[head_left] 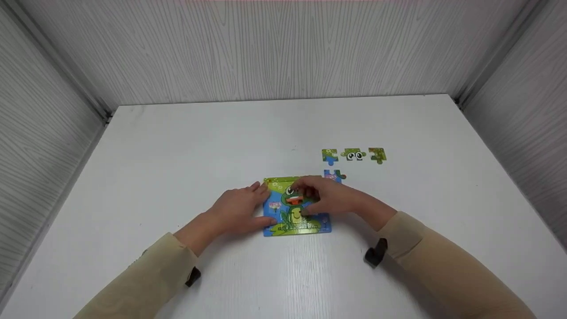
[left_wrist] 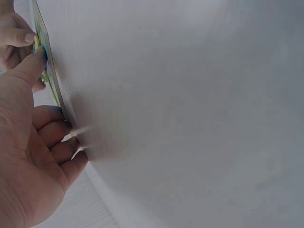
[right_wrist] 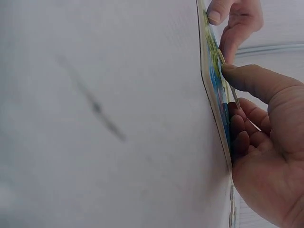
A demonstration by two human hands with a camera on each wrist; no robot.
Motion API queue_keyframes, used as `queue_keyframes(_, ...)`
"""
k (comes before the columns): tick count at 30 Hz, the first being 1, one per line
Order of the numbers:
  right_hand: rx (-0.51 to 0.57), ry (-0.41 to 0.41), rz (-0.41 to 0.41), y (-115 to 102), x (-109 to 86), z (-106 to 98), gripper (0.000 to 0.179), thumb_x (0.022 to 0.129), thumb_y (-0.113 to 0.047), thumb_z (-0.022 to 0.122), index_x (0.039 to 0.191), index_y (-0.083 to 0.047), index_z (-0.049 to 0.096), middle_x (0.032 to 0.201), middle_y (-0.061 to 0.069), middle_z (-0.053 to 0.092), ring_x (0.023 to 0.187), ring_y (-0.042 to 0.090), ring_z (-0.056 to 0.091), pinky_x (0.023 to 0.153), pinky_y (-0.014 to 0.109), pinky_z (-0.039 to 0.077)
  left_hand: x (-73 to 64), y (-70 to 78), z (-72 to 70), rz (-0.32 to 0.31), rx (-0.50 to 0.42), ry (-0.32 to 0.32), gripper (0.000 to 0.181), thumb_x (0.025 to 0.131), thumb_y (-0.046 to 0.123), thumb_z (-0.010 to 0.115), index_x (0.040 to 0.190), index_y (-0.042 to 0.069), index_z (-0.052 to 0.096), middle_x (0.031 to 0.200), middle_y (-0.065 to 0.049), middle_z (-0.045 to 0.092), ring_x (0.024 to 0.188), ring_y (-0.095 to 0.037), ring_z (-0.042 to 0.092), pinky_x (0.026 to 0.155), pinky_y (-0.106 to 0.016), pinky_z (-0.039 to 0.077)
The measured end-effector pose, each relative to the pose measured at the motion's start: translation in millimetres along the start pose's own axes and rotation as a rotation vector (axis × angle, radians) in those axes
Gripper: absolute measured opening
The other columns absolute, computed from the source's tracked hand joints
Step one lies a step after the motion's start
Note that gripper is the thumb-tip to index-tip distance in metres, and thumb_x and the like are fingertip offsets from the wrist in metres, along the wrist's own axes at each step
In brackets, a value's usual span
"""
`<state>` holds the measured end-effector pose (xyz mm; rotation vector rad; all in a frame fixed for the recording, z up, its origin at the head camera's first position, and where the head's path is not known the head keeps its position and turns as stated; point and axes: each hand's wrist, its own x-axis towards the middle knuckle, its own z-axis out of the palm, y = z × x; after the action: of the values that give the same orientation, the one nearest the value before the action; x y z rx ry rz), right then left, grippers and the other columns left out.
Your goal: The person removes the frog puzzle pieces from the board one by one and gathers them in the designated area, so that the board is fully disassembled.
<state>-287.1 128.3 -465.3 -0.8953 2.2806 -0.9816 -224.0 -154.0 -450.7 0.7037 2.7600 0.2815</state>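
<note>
A square frog puzzle board, partly hidden by both hands, lies on the white table. My left hand rests at its left side, the thumb on its face and the fingertips along its edge. Over the right half, my right hand pinches a thin puzzle piece between thumb and fingers. That piece stands tilted close over the board in the right wrist view. Just beyond the right hand lies a blue and pink puzzle piece.
Farther back to the right lie a green and blue corner piece, a piece with two frog eyes and a green and brown piece. Wood-grained panels enclose the table at the back and sides.
</note>
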Motion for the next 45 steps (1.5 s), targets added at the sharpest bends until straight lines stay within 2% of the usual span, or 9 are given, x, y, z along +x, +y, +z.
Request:
queue_keyframes(8, 0.024, 0.007, -0.007, -0.3, -0.9, -0.6, 0.053, 0.093, -0.027, 0.084, 0.14, -0.02, 0.061, 0.113, 0.002, 0.059, 0.102, 0.022, 0.052, 0.088, 0.037, 0.046, -0.3, -0.1, 0.4, -0.003, -0.001, 0.002, 0.088, 0.099, 0.064, 0.062, 0.163, 0.007, 0.041, 0.167, -0.013, 0.039, 0.156, -0.033, 0.034, 0.121, -0.053, 0.038)
queue_keyframes(19, 0.07, 0.043, 0.001, 0.1, -2.9, -1.9, 0.054, 0.093, -0.03, 0.084, 0.141, -0.022, 0.061, 0.116, 0.002, 0.061, 0.103, 0.022, 0.053, 0.089, 0.036, 0.046, 1.7, -4.9, 1.4, 0.03, 0.014, 0.02, 0.088, 0.1, 0.065, 0.062, 0.162, 0.006, 0.043, 0.167, -0.014, 0.04, 0.156, -0.033, 0.034, 0.12, -0.053, 0.038)
queue_keyframes(29, 0.084, 0.074, -0.03, -2.4, -4.4, -4.3, 0.056, 0.093, -0.029, 0.084, 0.144, -0.022, 0.062, 0.118, 0.002, 0.063, 0.104, 0.022, 0.055, 0.091, 0.037, 0.049, 2.4, -3.2, 2.1, 0.011, 0.01, 0.012, 0.089, 0.099, 0.066, 0.063, 0.163, 0.008, 0.042, 0.168, -0.013, 0.039, 0.156, -0.033, 0.035, 0.12, -0.052, 0.038)
queue_keyframes(36, 0.079, 0.132, -0.085, -12.8, -9.0, -14.4, 0.057, 0.093, -0.03, 0.084, 0.145, -0.018, 0.063, 0.124, 0.002, 0.064, 0.108, 0.024, 0.056, 0.092, 0.041, 0.05, 1.5, -1.9, 2.4, -0.005, 0.002, 0.007, 0.089, 0.098, 0.065, 0.063, 0.164, 0.009, 0.041, 0.168, -0.014, 0.038, 0.155, -0.035, 0.036, 0.12, -0.053, 0.038)
queue_keyframes(39, 0.08, 0.155, -0.092, -15.6, -11.8, -20.6, 0.057, 0.092, -0.028, 0.085, 0.144, -0.017, 0.063, 0.125, 0.006, 0.065, 0.109, 0.026, 0.057, 0.091, 0.041, 0.05, 1.4, -2.5, 2.5, -0.007, 0.003, 0.006, 0.089, 0.099, 0.065, 0.063, 0.164, 0.008, 0.041, 0.168, -0.013, 0.039, 0.156, -0.034, 0.035, 0.12, -0.053, 0.038)
queue_keyframes(42, 0.084, 0.178, -0.103, -14.8, -16.0, -27.6, 0.056, 0.093, -0.026, 0.084, 0.144, -0.016, 0.063, 0.126, 0.011, 0.065, 0.11, 0.029, 0.057, 0.09, 0.043, 0.05, 1.5, -2.6, 3.2, -0.014, 0.007, 0.007, 0.088, 0.099, 0.064, 0.063, 0.163, 0.009, 0.041, 0.168, -0.012, 0.039, 0.156, -0.032, 0.034, 0.12, -0.054, 0.038)
queue_keyframes(45, 0.097, 0.198, -0.11, -11.3, -21.9, -35.6, 0.056, 0.094, -0.024, 0.083, 0.145, -0.014, 0.063, 0.124, 0.011, 0.064, 0.111, 0.033, 0.057, 0.089, 0.045, 0.049, 1.5, -2.1, 4.0, -0.024, 0.011, 0.007, 0.088, 0.098, 0.064, 0.063, 0.163, 0.01, 0.041, 0.168, -0.01, 0.039, 0.157, -0.031, 0.033, 0.12, -0.053, 0.038)
